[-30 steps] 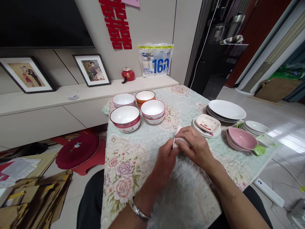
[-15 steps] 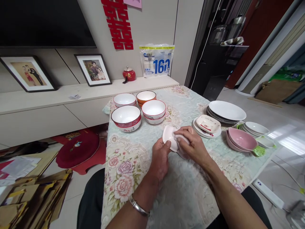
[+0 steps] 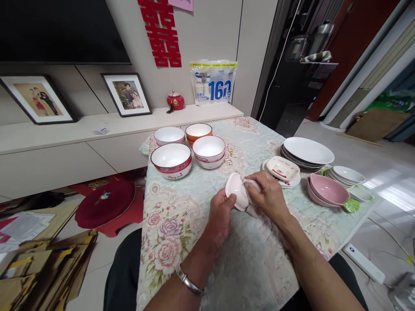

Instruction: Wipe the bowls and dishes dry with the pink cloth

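Observation:
A small white dish (image 3: 236, 190) is held tilted above the flowered tablecloth (image 3: 181, 207). My left hand (image 3: 221, 211) grips its left edge, thumb on the inner face. My right hand (image 3: 266, 193) is closed on a pale cloth (image 3: 253, 185), which is pressed against the dish's right edge; part of the cloth hangs below the fingers. Just beyond my right hand, a square dish with a red print (image 3: 283, 169) rests on a stack of small white plates (image 3: 293, 183). Left of the dish stand stacked bowls, among them a red-rimmed bowl (image 3: 209, 149) and a dark-rimmed bowl (image 3: 171, 156).
At the table's right lie a stack of large plates (image 3: 308, 150), pink leaf-shaped bowls (image 3: 329, 190) and small white-green bowls (image 3: 348, 175). A low cabinet (image 3: 126, 125) behind carries framed photos, a red jar (image 3: 175, 101) and a plastic pack (image 3: 214, 83). Flattened cardboard (image 3: 55, 268) lies on the floor at left.
Both hands have shifted slightly right with the small dish and the cloth. The dish is turned a little, and the cloth sits along its right edge. The stacks stay put.

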The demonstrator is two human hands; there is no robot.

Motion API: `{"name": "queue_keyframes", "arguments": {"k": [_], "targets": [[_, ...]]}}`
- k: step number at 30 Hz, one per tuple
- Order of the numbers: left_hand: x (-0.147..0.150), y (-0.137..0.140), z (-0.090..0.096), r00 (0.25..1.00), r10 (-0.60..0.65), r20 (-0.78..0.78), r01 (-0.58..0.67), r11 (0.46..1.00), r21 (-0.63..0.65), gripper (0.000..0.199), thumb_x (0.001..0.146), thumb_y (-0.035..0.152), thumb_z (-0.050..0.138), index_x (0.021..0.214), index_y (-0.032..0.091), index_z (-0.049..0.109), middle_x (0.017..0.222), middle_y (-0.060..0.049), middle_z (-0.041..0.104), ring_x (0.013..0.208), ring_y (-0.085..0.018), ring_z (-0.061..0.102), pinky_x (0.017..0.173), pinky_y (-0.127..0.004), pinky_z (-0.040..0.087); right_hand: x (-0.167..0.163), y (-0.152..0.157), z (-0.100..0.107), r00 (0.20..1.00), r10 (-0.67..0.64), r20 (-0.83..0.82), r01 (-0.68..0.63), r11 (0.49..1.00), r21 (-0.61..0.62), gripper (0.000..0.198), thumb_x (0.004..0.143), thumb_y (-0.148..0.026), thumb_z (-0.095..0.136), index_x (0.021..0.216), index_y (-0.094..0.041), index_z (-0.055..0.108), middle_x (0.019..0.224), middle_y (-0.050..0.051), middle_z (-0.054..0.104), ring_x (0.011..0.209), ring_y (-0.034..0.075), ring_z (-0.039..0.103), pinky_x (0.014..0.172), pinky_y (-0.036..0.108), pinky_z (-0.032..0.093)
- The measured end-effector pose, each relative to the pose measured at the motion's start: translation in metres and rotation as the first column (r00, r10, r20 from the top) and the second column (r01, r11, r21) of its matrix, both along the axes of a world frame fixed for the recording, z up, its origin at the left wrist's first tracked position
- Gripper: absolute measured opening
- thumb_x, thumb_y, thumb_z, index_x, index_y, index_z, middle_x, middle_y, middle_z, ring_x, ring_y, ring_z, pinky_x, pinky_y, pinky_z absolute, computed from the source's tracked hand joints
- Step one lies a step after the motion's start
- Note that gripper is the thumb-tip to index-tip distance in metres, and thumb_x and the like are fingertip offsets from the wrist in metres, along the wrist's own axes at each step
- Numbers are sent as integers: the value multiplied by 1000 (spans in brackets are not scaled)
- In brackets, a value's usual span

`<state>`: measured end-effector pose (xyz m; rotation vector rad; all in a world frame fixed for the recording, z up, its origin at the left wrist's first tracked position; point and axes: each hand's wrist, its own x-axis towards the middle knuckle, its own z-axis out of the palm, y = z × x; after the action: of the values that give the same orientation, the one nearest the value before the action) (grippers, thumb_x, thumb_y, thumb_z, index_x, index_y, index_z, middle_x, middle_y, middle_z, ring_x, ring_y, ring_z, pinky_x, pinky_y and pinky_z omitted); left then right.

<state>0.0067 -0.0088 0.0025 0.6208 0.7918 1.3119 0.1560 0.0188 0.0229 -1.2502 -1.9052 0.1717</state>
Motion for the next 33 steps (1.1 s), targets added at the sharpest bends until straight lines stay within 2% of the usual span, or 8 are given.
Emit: {"name": "queue_keyframes", "arguments": {"k": [3,6,10,14,18,22,28,33], "targets": [[0,0,0,1000,23,7,-23,1000,4,37,67,34,78,94,12,70,80,-5,72,83,-22,66,74,-31,49,3,-5,6,993,6,118,12,989,-148,13,86,-21,57,90,-17,68,84,8,66,78,22,63,71,36,48],[-1,-1,0,1000,13,15,-14,1000,23,38,68,36,78,96,12,70,82,-5,72,85,-22,66,76,-32,49,1,-9,14,989,140,54,-123,960,-254,13,87,-21,57,88,-19,69,87,6,68,80,21,64,71,33,48],[0,-1,1,1000,8,7,-8,1000,9,39,65,35,80,95,12,70,81,-5,73,86,-23,66,77,-33,50,2,-2,10,989,116,-94,-131,975,-177,14,87,-25,59,94,-21,70,92,5,70,86,21,65,78,34,49],[1,0,-1,1000,25,-2,-25,1000,4,38,66,35,79,96,12,70,82,-6,73,86,-23,67,77,-33,50,7,-2,10,997,-17,72,31,978,-208,13,83,-22,57,87,-19,70,85,6,70,78,22,64,70,33,47],[0,0,-1,1000,21,3,-21,999,33,37,68,36,78,96,12,70,84,-6,74,87,-23,67,77,-32,50,4,-9,18,990,116,76,-88,948,-306,12,84,-21,58,82,-20,69,81,4,68,74,19,63,67,30,45],[1,-1,-1,1000,17,12,-17,1000,15,36,68,33,78,96,12,69,81,-5,74,85,-23,67,77,-32,49,1,-2,10,990,115,-83,-128,978,-164,15,86,-23,57,94,-20,69,91,6,70,84,20,65,77,33,48],[0,0,-2,999,37,3,-37,999,26,35,70,33,77,97,12,70,82,-5,74,86,-22,67,77,-31,49,4,-7,12,978,-20,207,72,966,-249,11,84,-18,52,80,-18,63,79,6,64,70,19,59,64,31,40],[0,-1,-2,1000,18,-5,-18,999,44,36,70,36,77,97,12,69,84,-6,74,84,-22,67,77,-32,49,-3,-9,17,993,120,24,-109,956,-272,13,86,-23,55,89,-19,67,87,5,67,79,20,62,71,31,44]]}}
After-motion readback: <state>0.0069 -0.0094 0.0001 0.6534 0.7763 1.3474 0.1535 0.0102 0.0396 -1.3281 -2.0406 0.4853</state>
